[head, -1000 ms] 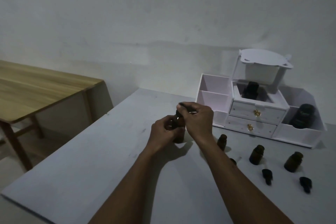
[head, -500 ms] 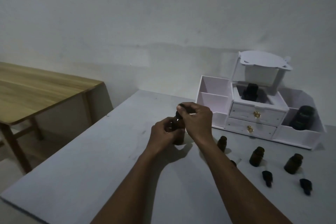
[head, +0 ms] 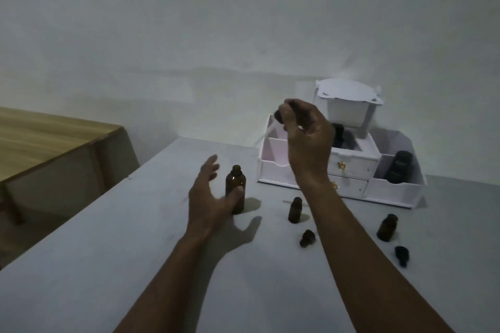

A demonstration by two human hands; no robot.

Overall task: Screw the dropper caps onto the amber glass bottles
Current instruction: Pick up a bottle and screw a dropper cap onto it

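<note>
An uncapped amber bottle [head: 236,189] stands upright on the grey worktop [head: 135,251], with the spread left hand [head: 209,197] just beside it. The raised right hand [head: 305,132] pinches a dropper cap [head: 278,115]. Far right, a white organizer [head: 351,170] holds dark bottles [head: 399,170]. A wooden table [head: 40,140] stands left by the pale wall [head: 243,21].
</note>
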